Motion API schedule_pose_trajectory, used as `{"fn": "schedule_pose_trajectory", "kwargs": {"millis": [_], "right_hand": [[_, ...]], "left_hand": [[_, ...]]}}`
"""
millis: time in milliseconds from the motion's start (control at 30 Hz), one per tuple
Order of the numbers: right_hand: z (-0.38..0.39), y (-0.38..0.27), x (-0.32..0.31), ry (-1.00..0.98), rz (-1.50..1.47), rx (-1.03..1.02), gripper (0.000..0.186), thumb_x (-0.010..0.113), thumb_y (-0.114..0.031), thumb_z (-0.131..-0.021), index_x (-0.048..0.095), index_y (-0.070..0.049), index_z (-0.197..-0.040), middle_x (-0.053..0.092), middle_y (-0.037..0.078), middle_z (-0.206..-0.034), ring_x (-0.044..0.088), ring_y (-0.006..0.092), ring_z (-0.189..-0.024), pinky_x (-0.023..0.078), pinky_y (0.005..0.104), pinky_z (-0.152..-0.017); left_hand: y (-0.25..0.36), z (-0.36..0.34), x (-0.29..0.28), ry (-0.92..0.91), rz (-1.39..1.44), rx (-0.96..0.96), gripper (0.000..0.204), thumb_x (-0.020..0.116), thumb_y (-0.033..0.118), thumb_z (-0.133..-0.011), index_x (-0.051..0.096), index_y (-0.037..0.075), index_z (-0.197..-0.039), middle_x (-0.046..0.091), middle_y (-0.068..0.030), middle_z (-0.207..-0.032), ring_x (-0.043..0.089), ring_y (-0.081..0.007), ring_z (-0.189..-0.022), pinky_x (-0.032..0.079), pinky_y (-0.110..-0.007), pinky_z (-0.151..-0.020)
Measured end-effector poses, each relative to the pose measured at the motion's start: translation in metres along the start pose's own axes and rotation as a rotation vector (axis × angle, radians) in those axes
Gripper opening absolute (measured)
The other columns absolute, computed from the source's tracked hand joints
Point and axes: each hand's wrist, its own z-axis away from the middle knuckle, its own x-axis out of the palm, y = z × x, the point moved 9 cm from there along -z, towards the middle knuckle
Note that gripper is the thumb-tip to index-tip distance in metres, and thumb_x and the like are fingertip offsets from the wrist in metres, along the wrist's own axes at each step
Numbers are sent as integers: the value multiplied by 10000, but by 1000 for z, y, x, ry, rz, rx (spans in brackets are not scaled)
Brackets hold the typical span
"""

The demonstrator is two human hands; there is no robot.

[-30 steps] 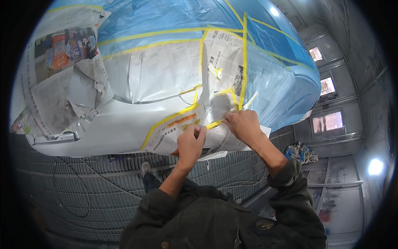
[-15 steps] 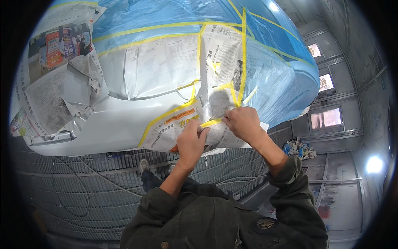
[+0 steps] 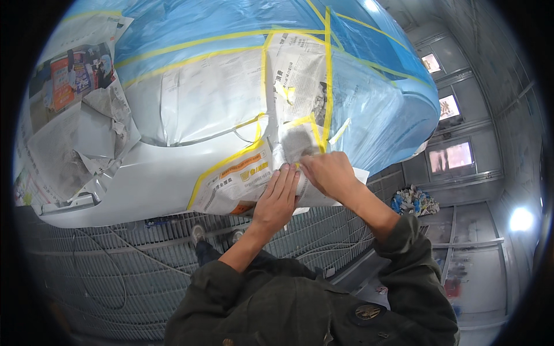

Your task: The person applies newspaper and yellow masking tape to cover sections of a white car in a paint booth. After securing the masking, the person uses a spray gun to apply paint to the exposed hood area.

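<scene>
A white car body panel point(image 3: 147, 179) is partly masked with newspaper point(image 3: 228, 190) edged in yellow masking tape point(image 3: 327, 92). My left hand point(image 3: 280, 196) lies on the newspaper with straight fingers, pressing flat on the taped seam at the panel's lower middle. Just right of its fingertips my right hand point(image 3: 329, 176) has curled fingers pinching at a strip of yellow tape, mostly hidden under them. A small grey-smudged paper patch point(image 3: 297, 141) with taped edges sits above both hands. A loose pale strip point(image 3: 340, 131) sticks up to the right.
Blue plastic sheeting point(image 3: 213, 17) covers the upper and right body; crumpled newspaper point(image 3: 101, 132) covers the left. Below lie grated flooring point(image 3: 144, 271) with hoses point(image 3: 124, 271) and my feet. A heap of waste paper point(image 3: 414, 202) sits beside the booth wall point(image 3: 490, 150) with windows and lamps.
My left hand has gone from pinching the tape to lying flat on it, moving right toward my right hand. My right hand has shifted slightly left, still curled at the tape.
</scene>
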Motion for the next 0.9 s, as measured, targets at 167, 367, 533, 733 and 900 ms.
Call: {"fn": "schedule_pose_trajectory", "kwargs": {"millis": [167,367,533,733,900], "right_hand": [[24,2,-38,-13,-118,-126,188,586,-185,-923,627,-48,-1045,665,122,-676,680,298,-611,530,425,-569],[1,63,2,47,171,41,105,608,-163,-897,603,-94,-817,634,110,-613,659,303,-572,505,433,-529],[1,75,-2,133,4,195,183,622,-192,-884,651,-72,-748,687,124,-698,698,333,-653,540,426,-592],[80,147,-59,756,-652,621,194,633,-122,-978,744,1,-1079,602,105,-607,502,86,-519,410,280,-496],[131,112,-15,366,-735,596,288,633,-142,-976,723,-61,-1237,530,70,-592,488,52,-556,424,285,-533]], "left_hand": [[5,1,1,-76,-52,-2,653,655,279,-904,483,-86,-1418,459,-233,-1521,412,-332,-1443,279,-446,-1229],[13,-3,4,-77,-9,-14,695,665,307,-905,458,-101,-1428,439,-244,-1530,363,-335,-1471,258,-455,-1237],[19,-25,17,-130,65,9,727,668,339,-905,444,-110,-1432,429,-246,-1523,341,-358,-1476,260,-444,-1237],[28,-44,24,-148,119,43,698,670,318,-905,456,-111,-1411,428,-269,-1516,360,-395,-1458,289,-475,-1214],[42,-75,27,-151,427,-77,406,696,202,-918,628,-5,-1261,605,-206,-1331,584,-282,-1240,468,-436,-1039]]}}
